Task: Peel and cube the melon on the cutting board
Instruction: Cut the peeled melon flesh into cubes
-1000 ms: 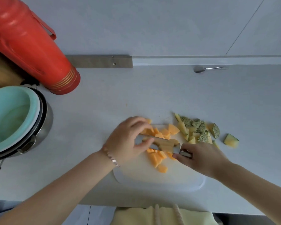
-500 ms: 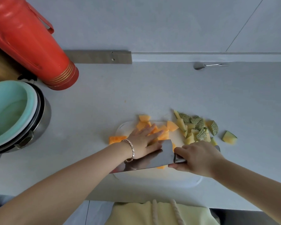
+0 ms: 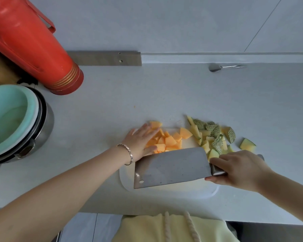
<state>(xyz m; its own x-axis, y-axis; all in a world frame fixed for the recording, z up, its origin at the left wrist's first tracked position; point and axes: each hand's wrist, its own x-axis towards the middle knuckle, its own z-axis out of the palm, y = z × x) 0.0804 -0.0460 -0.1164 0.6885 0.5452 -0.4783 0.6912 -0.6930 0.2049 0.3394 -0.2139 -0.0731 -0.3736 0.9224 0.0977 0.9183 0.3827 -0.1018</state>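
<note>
Gripping the cleaver [image 3: 171,167] over the cutting board [image 3: 128,182] is the right hand [image 3: 240,169]; the left hand [image 3: 140,139], fingers straight, touches the melon cubes [image 3: 170,141].

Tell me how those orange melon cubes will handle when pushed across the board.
The orange melon cubes show fresh-cut flesh, so probably slippery and soft. They lie in a loose heap, so likely to scatter rather than slide together. Flat faces: unlikely to roll.
</note>
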